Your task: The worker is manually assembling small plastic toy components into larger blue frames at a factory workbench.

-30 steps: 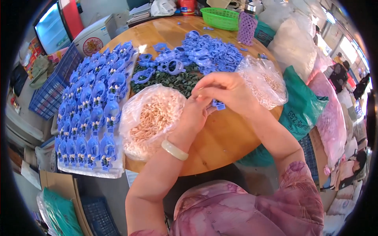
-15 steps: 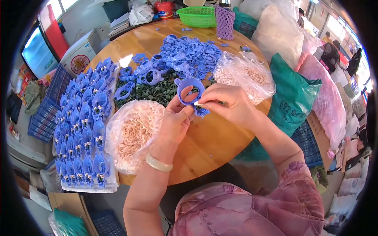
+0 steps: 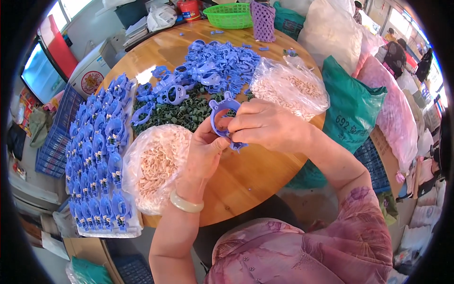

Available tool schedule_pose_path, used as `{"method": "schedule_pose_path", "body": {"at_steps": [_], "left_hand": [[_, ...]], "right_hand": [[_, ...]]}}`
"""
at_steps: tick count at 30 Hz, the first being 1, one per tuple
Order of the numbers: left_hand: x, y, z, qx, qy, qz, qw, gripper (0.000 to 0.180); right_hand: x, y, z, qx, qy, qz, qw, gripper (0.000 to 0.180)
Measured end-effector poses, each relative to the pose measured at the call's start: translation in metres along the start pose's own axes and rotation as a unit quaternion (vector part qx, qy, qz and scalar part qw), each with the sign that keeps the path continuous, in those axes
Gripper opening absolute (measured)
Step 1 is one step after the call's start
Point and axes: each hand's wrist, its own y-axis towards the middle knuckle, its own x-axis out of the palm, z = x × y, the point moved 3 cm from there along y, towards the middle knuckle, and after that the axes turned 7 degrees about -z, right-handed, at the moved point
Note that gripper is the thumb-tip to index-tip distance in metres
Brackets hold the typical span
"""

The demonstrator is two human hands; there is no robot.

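Observation:
A blue plastic ring-shaped part (image 3: 213,110) with two small ears is held up over the near middle of the table. My left hand (image 3: 204,150) grips its lower left side, the thumb below the opening. My right hand (image 3: 272,125) is closed on its right side, with fingertips reaching into the ring and hiding part of it. Whether a smaller piece lies between these fingertips is hidden. Behind my hands are a heap of dark green small parts (image 3: 189,112), several blue ring parts (image 3: 176,94) and a pile of small blue pieces (image 3: 229,64).
A board (image 3: 135,228) on the left bears rows of assembled blue parts. Open plastic bags of pale small pieces stand beside my left forearm (image 3: 158,163) and at the right (image 3: 288,90). A green basket (image 3: 229,16) and a purple knitted holder (image 3: 263,21) are at the far edge.
My right hand has shifted up and left over the ring, its fingertips moving from the lower edge into the opening. The ring has turned, showing a narrower opening.

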Motion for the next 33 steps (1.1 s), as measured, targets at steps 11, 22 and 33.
{"method": "schedule_pose_path", "body": {"at_steps": [11, 22, 33], "left_hand": [[0.006, 0.003, 0.010, 0.024, 0.038, -0.008, 0.999, 0.061], [0.014, 0.001, 0.013, 0.062, 0.103, 0.015, 0.993, 0.061], [0.020, -0.002, 0.014, 0.084, 0.149, 0.020, 0.985, 0.059]], "right_hand": [[-0.003, -0.005, -0.008, 0.167, 0.024, 0.088, 0.982, 0.016], [0.014, -0.008, -0.016, 0.273, 0.077, 0.116, 0.952, 0.012], [0.018, -0.001, -0.018, 0.242, 0.025, 0.119, 0.963, 0.011]]}}
